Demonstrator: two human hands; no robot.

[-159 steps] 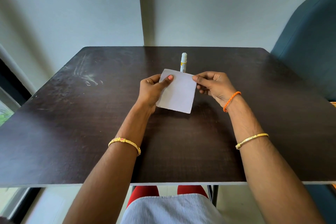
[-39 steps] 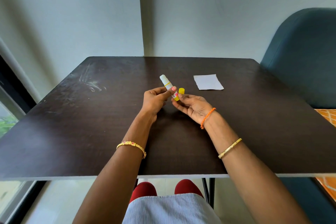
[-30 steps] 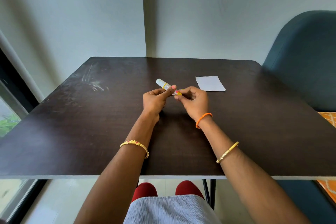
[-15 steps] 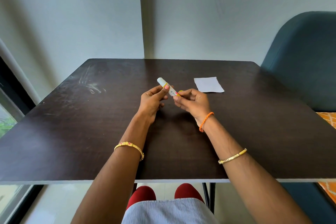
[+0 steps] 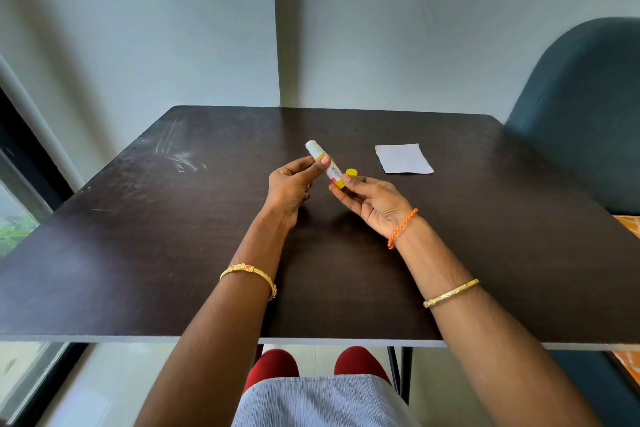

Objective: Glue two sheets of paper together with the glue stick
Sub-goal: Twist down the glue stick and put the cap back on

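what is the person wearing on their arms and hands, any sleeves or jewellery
No sleeves: both forearms are bare up to the frame edge. The left arm wears a gold bangle with small pink stones on top. The right arm wears a plain gold bangle on the forearm and a braided orange thread at the wrist. The left hand has a pink-painted thumbnail. No rings show on the right hand.

The dark wooden table top (image 5: 138, 253) lies bare across its whole left half and along the near edge, giving open passage there. At mid-table, the left hand (image 5: 291, 184) and right hand (image 5: 374, 199) are raised together around a white and yellow glue stick (image 5: 327, 163), blocking the centre. A small yellow cap (image 5: 351, 172) sits just beyond the right hand. Far right of it lies a flat white paper sheet (image 5: 403, 158). A dark teal padded chair back (image 5: 585, 114) walls the far right corner.
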